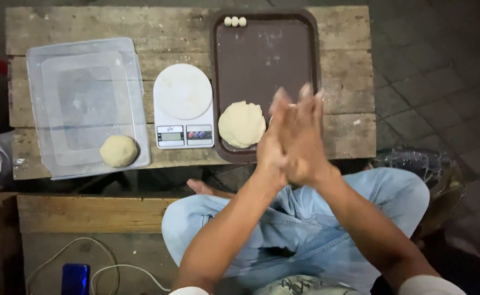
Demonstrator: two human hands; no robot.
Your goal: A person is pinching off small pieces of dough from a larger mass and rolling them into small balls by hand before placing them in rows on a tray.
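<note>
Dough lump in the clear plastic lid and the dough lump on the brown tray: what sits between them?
In the head view, a white kitchen scale stands on the wooden table between the lid's dough lump and the tray's dough lump.

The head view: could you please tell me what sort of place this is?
Probably an outdoor, makeshift dough-portioning spot: a rough wooden table on paving stones, with a kitchen scale and dough on a brown tray.

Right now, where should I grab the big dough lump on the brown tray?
Probably cup the big dough lump around its low rounded sides, coming from the near edge of the brown tray, where it sits. It looks soft, so pinching the top would likely dent it.
</note>
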